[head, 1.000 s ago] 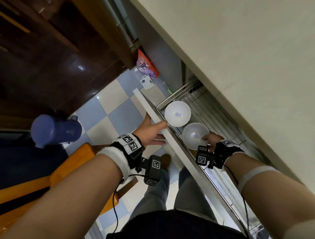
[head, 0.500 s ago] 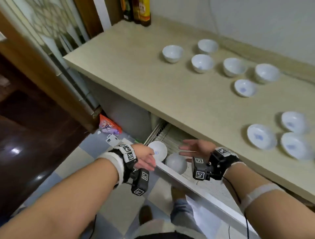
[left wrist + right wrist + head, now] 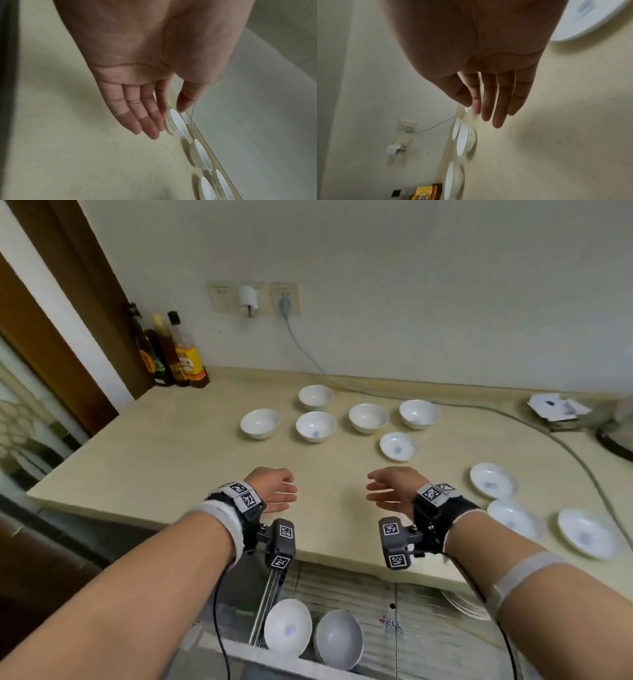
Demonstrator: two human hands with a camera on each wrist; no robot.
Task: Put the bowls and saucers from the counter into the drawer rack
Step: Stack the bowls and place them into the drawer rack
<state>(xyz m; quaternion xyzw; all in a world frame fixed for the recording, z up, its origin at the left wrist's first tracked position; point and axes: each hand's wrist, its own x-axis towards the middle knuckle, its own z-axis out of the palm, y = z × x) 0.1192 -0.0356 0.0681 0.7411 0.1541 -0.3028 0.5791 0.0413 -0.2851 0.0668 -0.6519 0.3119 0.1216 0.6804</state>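
Note:
Several white bowls stand on the beige counter (image 3: 171, 460), among them one at the left (image 3: 260, 423) and one in the middle (image 3: 315, 426). White saucers (image 3: 493, 481) lie at the right, one nearer the bowls (image 3: 398, 446). Two bowls (image 3: 288, 627) (image 3: 339, 639) stand on edge in the wire drawer rack (image 3: 428, 642) below the counter. My left hand (image 3: 279, 489) and right hand (image 3: 385, 487) hover over the counter's front, both open and empty, palms facing each other. The wrist views show straight fingers (image 3: 147, 121) (image 3: 494, 108) pointing toward the bowls.
Sauce bottles (image 3: 181, 354) stand in the back left corner. A grey cable (image 3: 479, 409) runs from the wall sockets (image 3: 253, 297) across the back of the counter. A paper box (image 3: 556, 409) and a dark round object (image 3: 615, 440) sit at the far right.
Both hands let go of the bowls in the rack and rose over the counter. The view lifted from the drawer to the counter and wall.

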